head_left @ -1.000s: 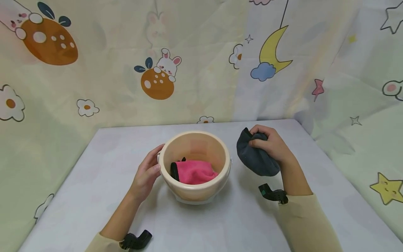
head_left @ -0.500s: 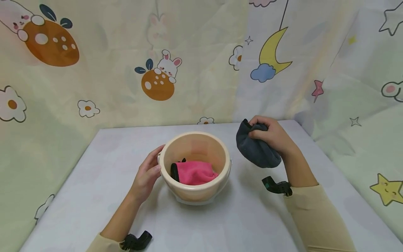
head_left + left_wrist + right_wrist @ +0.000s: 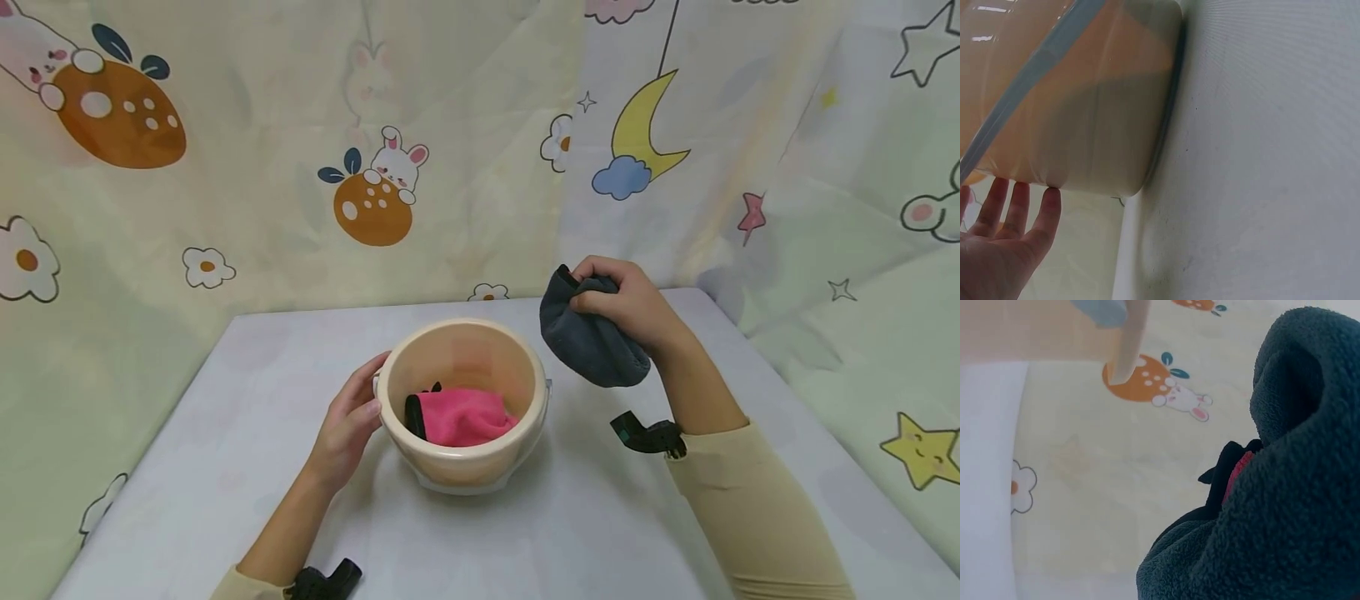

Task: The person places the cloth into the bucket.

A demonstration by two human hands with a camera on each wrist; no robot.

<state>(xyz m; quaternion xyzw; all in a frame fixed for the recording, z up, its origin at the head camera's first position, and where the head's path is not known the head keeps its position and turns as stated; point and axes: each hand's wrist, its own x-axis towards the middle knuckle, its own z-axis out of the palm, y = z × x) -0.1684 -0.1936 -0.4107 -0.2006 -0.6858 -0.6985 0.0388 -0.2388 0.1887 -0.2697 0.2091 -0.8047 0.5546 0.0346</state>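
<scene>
A peach-coloured plastic bucket [image 3: 461,467] stands upright on the table. Inside it lies a folded pink cloth [image 3: 465,417] with a black edge. My left hand [image 3: 347,429] rests against the bucket's left side; in the left wrist view, its extended fingertips [image 3: 1052,197] touch the bucket wall. Above the table, to the right of the bucket, my right hand [image 3: 630,304] grips a folded dark grey cloth [image 3: 592,342] near its top edge. Close up in the right wrist view, that fluffy cloth [image 3: 1291,506] shows black edging and a bit of pink; the hand is hidden there.
A white-covered table [image 3: 600,517] carries the bucket. Behind and beside it hangs a printed fabric backdrop [image 3: 480,150]. The bucket's pale handle [image 3: 1029,78] hangs down along its side.
My right hand has lifted the dark grey cloth higher, then shifted it slightly left towards the bucket. The left hand keeps its place on the bucket, and the pink cloth lies as before.
</scene>
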